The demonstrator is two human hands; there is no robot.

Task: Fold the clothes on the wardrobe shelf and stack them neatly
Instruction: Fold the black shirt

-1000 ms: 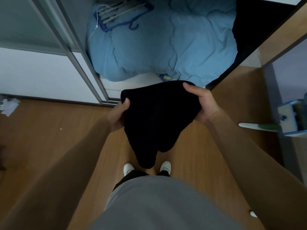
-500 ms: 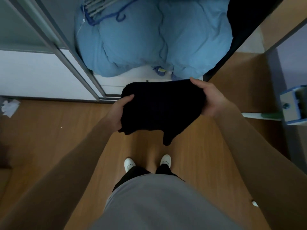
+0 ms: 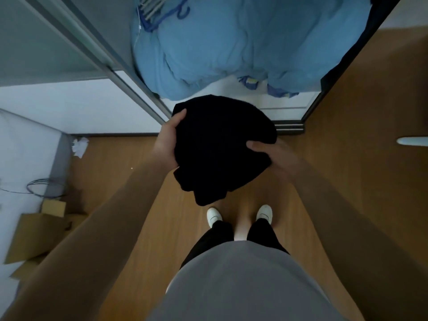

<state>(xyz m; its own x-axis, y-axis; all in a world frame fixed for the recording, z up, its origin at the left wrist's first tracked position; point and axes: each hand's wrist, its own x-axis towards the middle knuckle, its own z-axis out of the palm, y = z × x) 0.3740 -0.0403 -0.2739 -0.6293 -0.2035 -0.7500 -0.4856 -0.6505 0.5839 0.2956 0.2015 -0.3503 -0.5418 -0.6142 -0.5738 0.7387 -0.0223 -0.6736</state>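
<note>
A black garment (image 3: 217, 144), bunched into a folded bundle, hangs in the air in front of me above the wooden floor. My left hand (image 3: 168, 144) grips its left edge, thumb on top. My right hand (image 3: 275, 156) holds the right side from below, its thumb pressed onto the cloth. A loose end of the garment droops down toward my feet. Beyond it lies the open wardrobe with a white shelf (image 3: 278, 100), where a large light-blue quilt (image 3: 243, 47) is heaped.
A sliding wardrobe door with a metal frame (image 3: 97, 49) stands at the left. Blue hangers (image 3: 162, 10) lie on the quilt. Cardboard boxes (image 3: 39, 232), a cable coil and crumpled paper (image 3: 80, 145) sit on the floor at the left. A dark garment (image 3: 361, 42) hangs at the wardrobe's right side.
The hanging lower part of the black garment has been gathered up into a tighter bundle. My right hand moved from the top right corner to under the right side. The view swung left.
</note>
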